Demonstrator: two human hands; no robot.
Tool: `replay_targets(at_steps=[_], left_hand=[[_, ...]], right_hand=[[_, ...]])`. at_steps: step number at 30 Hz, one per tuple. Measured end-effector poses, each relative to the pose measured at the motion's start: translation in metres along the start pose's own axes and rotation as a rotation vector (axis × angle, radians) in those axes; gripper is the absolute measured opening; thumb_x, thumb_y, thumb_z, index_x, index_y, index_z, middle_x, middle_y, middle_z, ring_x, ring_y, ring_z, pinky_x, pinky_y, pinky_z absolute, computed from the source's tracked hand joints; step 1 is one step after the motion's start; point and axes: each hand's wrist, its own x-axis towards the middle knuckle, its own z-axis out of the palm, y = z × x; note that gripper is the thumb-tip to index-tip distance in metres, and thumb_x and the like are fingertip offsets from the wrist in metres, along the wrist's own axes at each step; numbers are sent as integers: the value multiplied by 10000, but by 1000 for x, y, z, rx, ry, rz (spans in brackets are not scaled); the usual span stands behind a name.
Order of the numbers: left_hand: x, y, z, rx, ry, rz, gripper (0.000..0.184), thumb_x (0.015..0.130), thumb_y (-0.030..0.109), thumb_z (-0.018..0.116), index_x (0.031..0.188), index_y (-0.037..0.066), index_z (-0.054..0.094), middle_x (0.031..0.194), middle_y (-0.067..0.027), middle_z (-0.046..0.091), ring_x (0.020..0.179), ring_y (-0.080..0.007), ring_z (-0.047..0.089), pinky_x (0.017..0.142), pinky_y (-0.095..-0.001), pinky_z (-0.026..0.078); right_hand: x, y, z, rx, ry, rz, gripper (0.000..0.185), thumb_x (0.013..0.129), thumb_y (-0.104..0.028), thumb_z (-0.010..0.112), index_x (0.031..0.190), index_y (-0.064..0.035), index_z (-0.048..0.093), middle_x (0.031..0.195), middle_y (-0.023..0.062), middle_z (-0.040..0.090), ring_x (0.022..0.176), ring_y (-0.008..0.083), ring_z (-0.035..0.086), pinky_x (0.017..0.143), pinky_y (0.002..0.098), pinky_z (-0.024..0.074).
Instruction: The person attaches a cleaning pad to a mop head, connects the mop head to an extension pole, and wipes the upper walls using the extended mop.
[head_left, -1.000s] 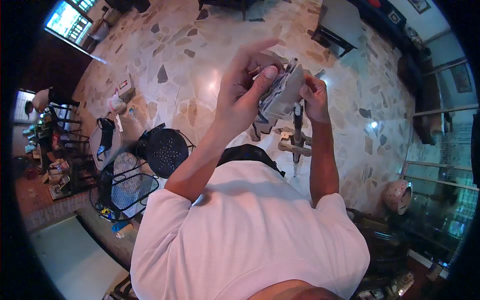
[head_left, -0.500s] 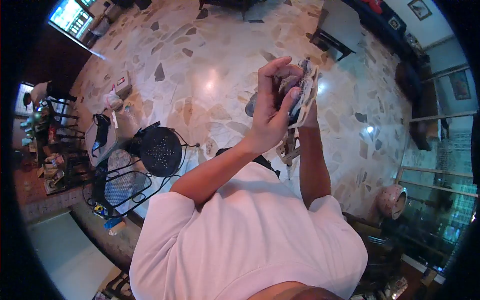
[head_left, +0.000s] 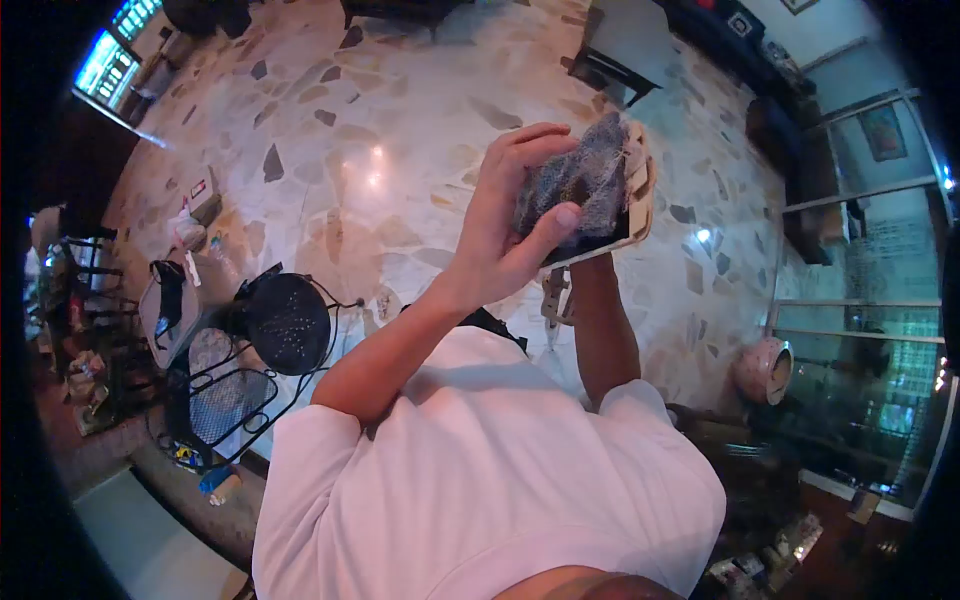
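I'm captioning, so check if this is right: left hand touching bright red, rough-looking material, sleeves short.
Colour's wrong: the head view shows the rough-looking material is grey. The left hand does touch it, and the sleeves are short.

No lettering, label or number can be read anywhere.

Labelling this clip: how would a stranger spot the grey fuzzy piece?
Start at the pale shirt filling the bottom of the view and follow the left forearm up to the left hand. The grey fuzzy piece is at its thumb and fingers. Its rough grey surface sets it apart from the beige tray showing along its right.
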Motion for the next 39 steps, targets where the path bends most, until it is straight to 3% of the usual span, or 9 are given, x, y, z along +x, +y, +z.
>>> replay_targets(at_steps=[2,5,7,12,15,19,23,29,39], left_hand=[[5,1,4,-44,-37,1,609,987,358,631,1457,8,468,1489,-204,437,1428,-315,400,1197,-433,282],[1,-2,14,-36,-64,18,661,959,360,670,1494,34,458,1509,-232,423,1414,-369,408,1183,-461,306],[-1,-6,19,9,-57,41,673,935,340,699,1505,65,469,1516,-245,420,1388,-406,426,1166,-485,332],[-2,-8,30,-59,12,61,698,945,451,666,1502,69,488,1539,-254,393,1392,-419,412,1162,-512,328],[-2,-1,24,43,-64,101,682,946,458,665,1474,50,521,1554,-256,368,1396,-405,406,1160,-509,332],[-6,12,29,-83,29,161,687,941,459,677,1447,15,539,1519,-241,434,1360,-390,455,1140,-498,366],[-5,22,24,-130,28,138,572,969,342,675,1398,-24,582,1399,-209,595,1265,-364,569,1091,-463,432],[1,40,5,-195,39,80,418,1015,216,612,1341,-44,633,1350,-203,648,1224,-350,616,1069,-430,454],[-1,33,-19,-161,67,48,344,1037,158,552,1291,-43,667,1300,-235,664,1196,-320,637,1036,-393,475]], right_hand=[[1,1,-3,197,18,65,547,1048,-550,488,1412,-144,529,1270,117,651,1123,293,660,958,449,569],[-6,9,-1,-62,173,-4,532,1059,-534,482,1460,-185,508,1320,44,622,1187,236,621,1029,390,514],[-18,5,13,160,88,5,517,1068,-517,475,1477,-202,494,1324,37,617,1170,222,628,1010,384,527],[-25,-4,14,74,104,19,498,1068,-524,459,1428,-191,545,1284,46,644,1147,223,645,970,391,554],[-55,-1,79,-307,123,-363,494,1055,-545,464,1366,-182,589,1233,55,666,1094,221,668,941,377,563],[-63,-10,81,-198,113,-214,604,971,-556,642,1358,-106,529,1219,43,630,1080,193,650,903,351,562],[-42,-7,8,-385,141,-257,832,794,-631,824,1334,-77,516,1124,26,622,993,160,658,883,337,568],[-39,-2,25,-448,86,-250,619,883,-491,801,1271,-50,608,1112,52,697,999,166,690,861,318,583],[-29,15,46,-354,-74,-168,584,911,-440,786,1267,-8,618,1097,59,706,974,152,694,854,303,564]])
